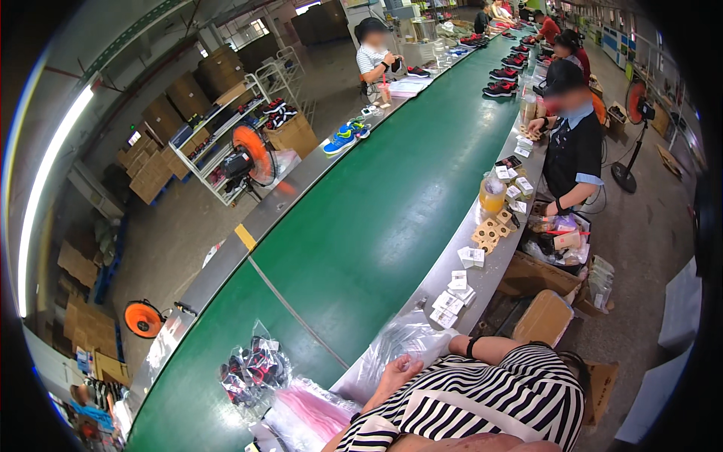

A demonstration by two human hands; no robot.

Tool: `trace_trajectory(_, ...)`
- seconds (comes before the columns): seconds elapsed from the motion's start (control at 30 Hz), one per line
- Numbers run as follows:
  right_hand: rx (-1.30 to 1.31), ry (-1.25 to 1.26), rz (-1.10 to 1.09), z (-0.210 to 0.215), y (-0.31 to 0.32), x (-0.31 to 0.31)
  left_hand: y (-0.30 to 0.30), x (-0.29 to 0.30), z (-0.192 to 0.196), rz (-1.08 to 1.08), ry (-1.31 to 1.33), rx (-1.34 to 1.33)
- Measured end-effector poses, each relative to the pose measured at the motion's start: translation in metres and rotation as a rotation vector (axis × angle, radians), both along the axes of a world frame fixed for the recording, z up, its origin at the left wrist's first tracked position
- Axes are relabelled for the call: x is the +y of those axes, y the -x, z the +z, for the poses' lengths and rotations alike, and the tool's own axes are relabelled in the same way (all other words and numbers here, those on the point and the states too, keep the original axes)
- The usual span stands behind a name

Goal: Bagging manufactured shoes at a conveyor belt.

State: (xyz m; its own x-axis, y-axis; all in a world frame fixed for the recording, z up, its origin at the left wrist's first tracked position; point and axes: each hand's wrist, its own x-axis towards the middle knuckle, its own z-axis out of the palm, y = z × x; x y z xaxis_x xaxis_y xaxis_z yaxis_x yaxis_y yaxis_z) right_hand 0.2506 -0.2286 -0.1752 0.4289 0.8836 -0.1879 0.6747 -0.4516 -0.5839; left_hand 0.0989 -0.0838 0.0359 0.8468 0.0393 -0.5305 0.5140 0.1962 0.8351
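Clear plastic bags (392, 340) lie in a loose pile on the near metal edge of the belt, right in front of me. My left hand (401, 372) is closed beside their near edge, its fingers curled in; whatever it may hold does not show. Reaching into the film from the right, my right hand (456, 344) has its fingers hidden by the crumpled plastic. To the left on the green belt sits a clear bag with dark and red shoes (254, 371) inside. A stack of pinkish plastic sheets (320, 410) lies between that bag and my left arm.
The green conveyor belt (376, 226) runs away from me. White cards (449, 303), brown cardboard tags (491, 232) and a yellowish tub (492, 197) line its right ledge. Blue shoes (346, 138) stand on the left ledge. A co-worker (574, 143) works along the right side.
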Motion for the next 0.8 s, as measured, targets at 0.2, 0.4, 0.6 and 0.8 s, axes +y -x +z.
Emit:
trace_trajectory(0.2,-0.019,-0.016,0.008,-0.015,0.010,-0.029,0.000,-0.001,0.002,-0.018,-0.038,-0.023)
trace_trajectory(0.4,-0.019,-0.033,0.011,-0.015,0.012,-0.033,0.003,0.001,-0.009,-0.012,-0.020,-0.038)
trace_trajectory(0.6,-0.029,-0.051,0.022,-0.005,0.009,-0.029,0.004,0.000,-0.014,-0.004,0.000,-0.060)
trace_trajectory(0.8,-0.040,-0.071,0.026,0.000,0.010,-0.030,0.003,-0.002,-0.012,0.004,-0.005,-0.088)
